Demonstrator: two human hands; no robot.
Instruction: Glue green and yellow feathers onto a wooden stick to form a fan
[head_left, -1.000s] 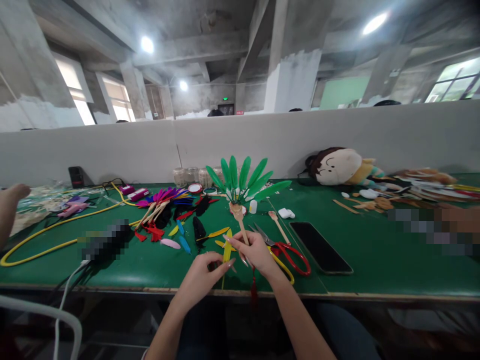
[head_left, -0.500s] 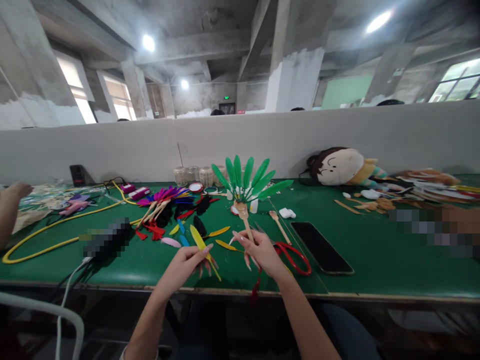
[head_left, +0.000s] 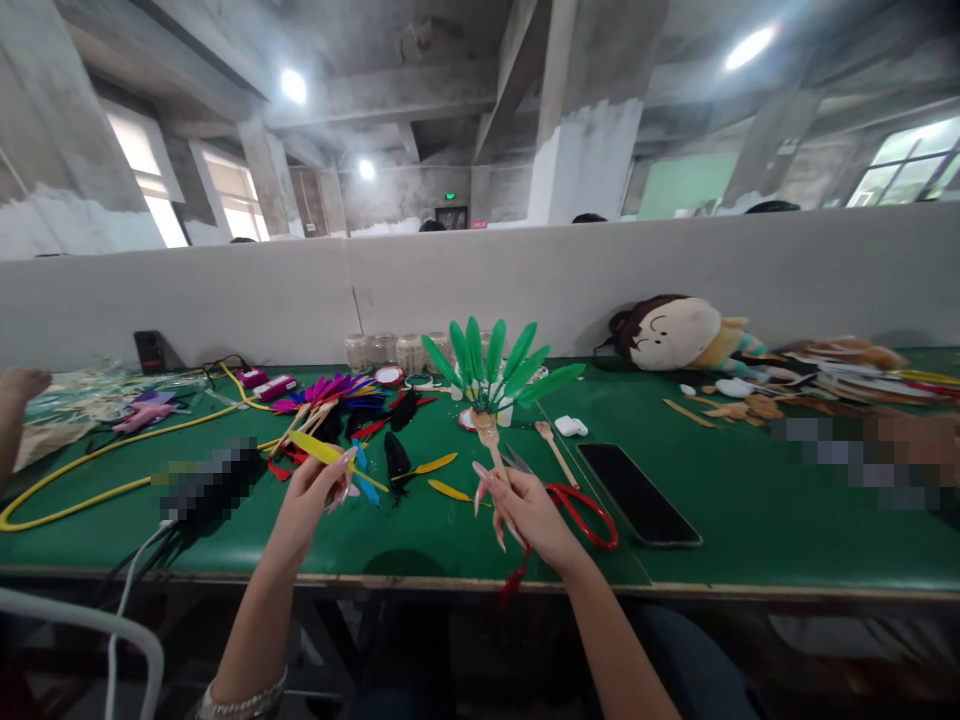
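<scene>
Head view, watched from my remote station: I see the left hand [head_left: 319, 487] pinching a slim yellow feather [head_left: 318, 448] between thumb and fingertips, its broad end angled up and to the left, raised over the left part of the green-topped table [head_left: 742, 505]. The right hand [head_left: 526, 508] is closed around a flat pale wooden stick [head_left: 488, 436], held tilted near the table's front edge; a spread of green feathers [head_left: 495, 352] fans out from its top, and a dark red tassel [head_left: 513, 583] hangs below. I note the two hands well apart. Between them lie two loose yellow-orange feathers [head_left: 436, 464], near a fluffy black feather [head_left: 396, 462]. Red-handled scissors [head_left: 577, 489] lie just beside the right hand, partly hidden by it. Farther right I log a black smartphone [head_left: 639, 495], lying flat.
</scene>
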